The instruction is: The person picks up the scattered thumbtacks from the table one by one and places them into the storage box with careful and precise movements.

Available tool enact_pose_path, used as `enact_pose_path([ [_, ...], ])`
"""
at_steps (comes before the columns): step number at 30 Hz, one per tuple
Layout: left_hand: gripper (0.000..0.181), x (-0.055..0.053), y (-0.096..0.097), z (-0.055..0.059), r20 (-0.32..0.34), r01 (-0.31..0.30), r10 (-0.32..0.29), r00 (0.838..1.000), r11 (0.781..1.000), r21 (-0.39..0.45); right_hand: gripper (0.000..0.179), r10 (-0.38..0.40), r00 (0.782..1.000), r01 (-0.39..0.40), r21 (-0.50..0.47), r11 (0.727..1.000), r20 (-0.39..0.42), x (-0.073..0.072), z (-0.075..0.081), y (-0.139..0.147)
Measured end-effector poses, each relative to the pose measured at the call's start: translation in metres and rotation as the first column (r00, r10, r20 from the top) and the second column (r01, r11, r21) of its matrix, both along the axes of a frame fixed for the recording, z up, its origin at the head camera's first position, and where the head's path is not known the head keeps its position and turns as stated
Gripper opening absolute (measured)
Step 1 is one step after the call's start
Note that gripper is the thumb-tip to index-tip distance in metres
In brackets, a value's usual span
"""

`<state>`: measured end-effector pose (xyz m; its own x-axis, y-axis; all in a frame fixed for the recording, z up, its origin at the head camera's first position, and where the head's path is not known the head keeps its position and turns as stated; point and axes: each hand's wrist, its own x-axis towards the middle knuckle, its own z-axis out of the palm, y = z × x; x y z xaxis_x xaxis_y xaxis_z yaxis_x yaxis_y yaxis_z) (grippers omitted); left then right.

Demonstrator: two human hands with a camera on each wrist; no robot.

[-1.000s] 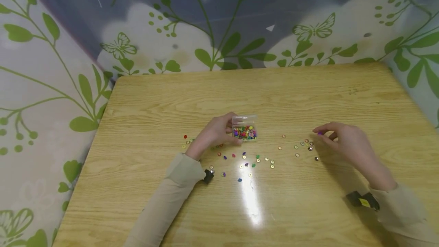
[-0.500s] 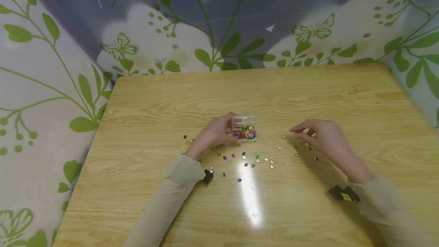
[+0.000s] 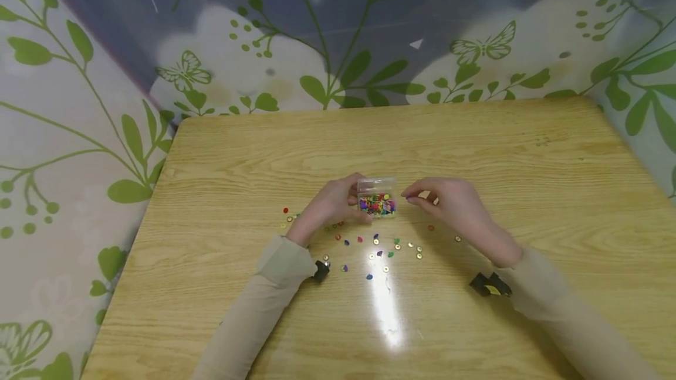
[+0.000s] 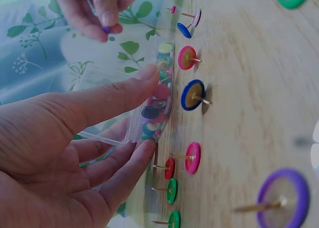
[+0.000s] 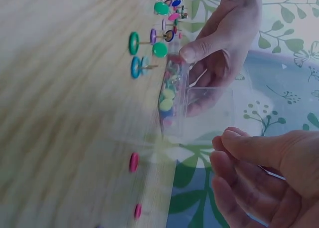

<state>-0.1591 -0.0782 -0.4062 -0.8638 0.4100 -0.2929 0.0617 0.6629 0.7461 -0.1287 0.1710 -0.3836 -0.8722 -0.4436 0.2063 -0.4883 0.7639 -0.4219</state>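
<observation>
A small clear plastic box (image 3: 376, 183) stands on the table with its lid raised and many colourful thumbtacks inside. My left hand (image 3: 328, 205) holds the box from the left, thumb on the near side and fingers beyond it. Just right of the box, my right hand (image 3: 455, 203) pinches a purple thumbtack (image 4: 106, 30) between thumb and fingertips, above the table and apart from the box. In the right wrist view the right fingers hide that tack. Loose thumbtacks, such as a blue-rimmed one (image 4: 193, 95) lying point up, are scattered in front of the box.
The wooden table (image 3: 264, 151) meets patterned curtains at its back and sides. More loose tacks lie left of the left wrist, including a red one (image 3: 286, 210). Others lie below the right hand, including one brassy tack (image 3: 458, 239). Both wrists carry black devices.
My right hand has travelled left across the table with the purple thumbtack, coming close to the box. The left hand and box have stayed in place.
</observation>
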Motion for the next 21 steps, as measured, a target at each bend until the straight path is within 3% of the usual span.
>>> enact_pose_path([
  [12,0.072,-0.002,0.001,-0.001,-0.007,0.002,-0.003,1.000,0.999,-0.037,0.010,0.029,0.999,-0.031,-0.093,0.995,-0.025,-0.011,-0.002,-0.025],
  [21,0.068,-0.001,0.001,-0.001,-0.007,-0.005,0.005,1.000,1.000,-0.028,0.016,0.039,0.997,-0.043,-0.074,0.996,-0.061,-0.015,-0.007,-0.031],
])
